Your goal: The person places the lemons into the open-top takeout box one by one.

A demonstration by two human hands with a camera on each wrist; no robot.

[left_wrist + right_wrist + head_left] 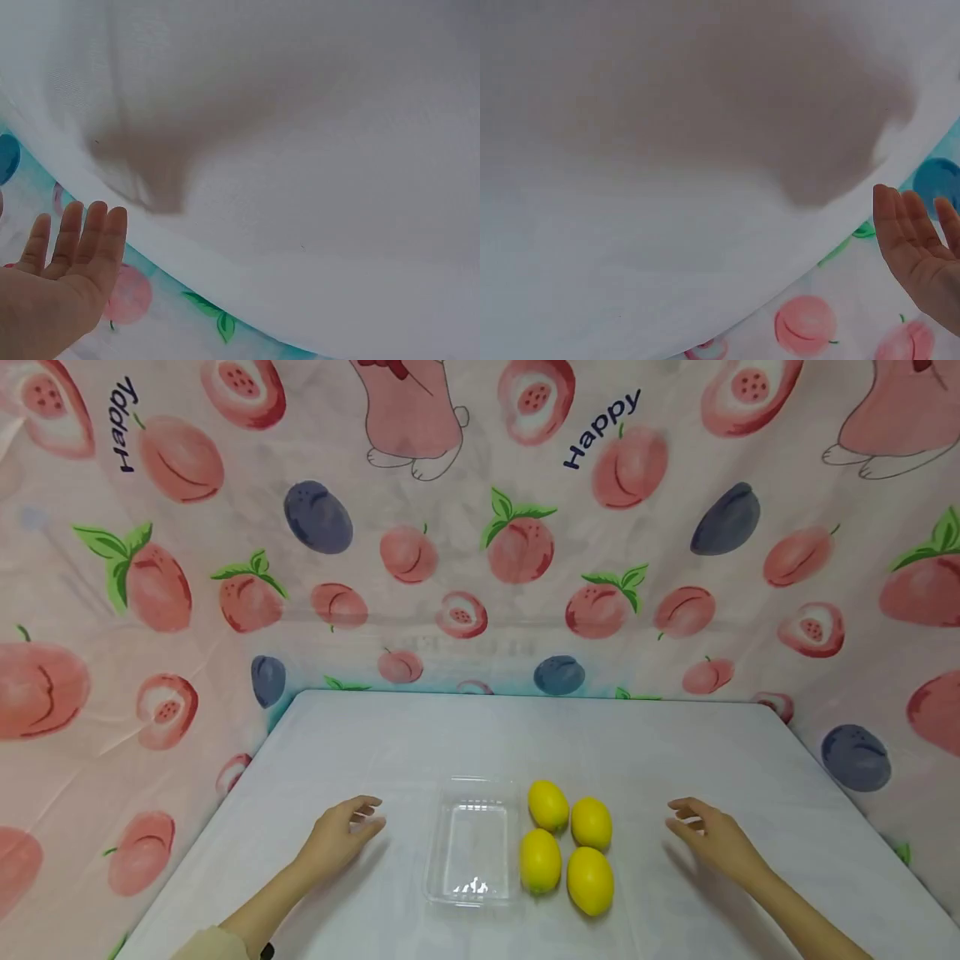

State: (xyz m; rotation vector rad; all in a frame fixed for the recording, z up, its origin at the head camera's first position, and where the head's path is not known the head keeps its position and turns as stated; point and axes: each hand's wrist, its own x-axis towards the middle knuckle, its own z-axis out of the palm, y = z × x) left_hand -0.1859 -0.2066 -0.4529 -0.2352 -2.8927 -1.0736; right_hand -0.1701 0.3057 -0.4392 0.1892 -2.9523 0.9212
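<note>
Four yellow lemons (pixel 570 852) sit in a tight cluster mid-table, touching the right wall of a clear plastic tray (pixel 472 843). Left hand (pixel 341 835) and right hand (pixel 712 837) hover either side — fingers loose, slightly apart, holding nothing. Lemons look firm, smooth-skinned, likely to roll — best cupped around the middle. Tray seems thin, flexible.

From the head camera we are looking forward and down across the whole white table (pixel 675 752) toward the fruit-print cloth (pixel 480 568) behind it. Each wrist camera is sitting close behind its own hand, skimming low over the tabletop toward that cloth. All three views are sharing the table's surface, its edge and the cloth.
</note>
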